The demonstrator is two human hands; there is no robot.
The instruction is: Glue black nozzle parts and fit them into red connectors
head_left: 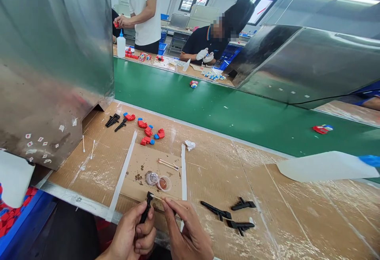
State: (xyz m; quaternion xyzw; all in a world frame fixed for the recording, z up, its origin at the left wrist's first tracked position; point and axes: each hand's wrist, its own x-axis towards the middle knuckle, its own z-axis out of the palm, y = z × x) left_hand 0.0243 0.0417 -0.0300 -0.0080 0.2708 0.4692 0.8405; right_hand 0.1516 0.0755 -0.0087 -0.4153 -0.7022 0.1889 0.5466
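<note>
Cardboard (pixel 213 173) covers the bench across the frame's middle. At bottom centre my left hand (pixel 132 236) is closed around a black plastic part (pixel 146 208), and my right hand (pixel 185 232) pinches a thin stick (pixel 158 198) touching its top. 3 black parts (pixel 228 214) lie at lower right.

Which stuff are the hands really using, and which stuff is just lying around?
In use:
- black plastic part, held in the left hand
- thin stick, pinched in the right hand
- two small cups just beyond the hands

Lying about:
- three black parts
- red and blue pieces
- white bottle
- green belt
</note>
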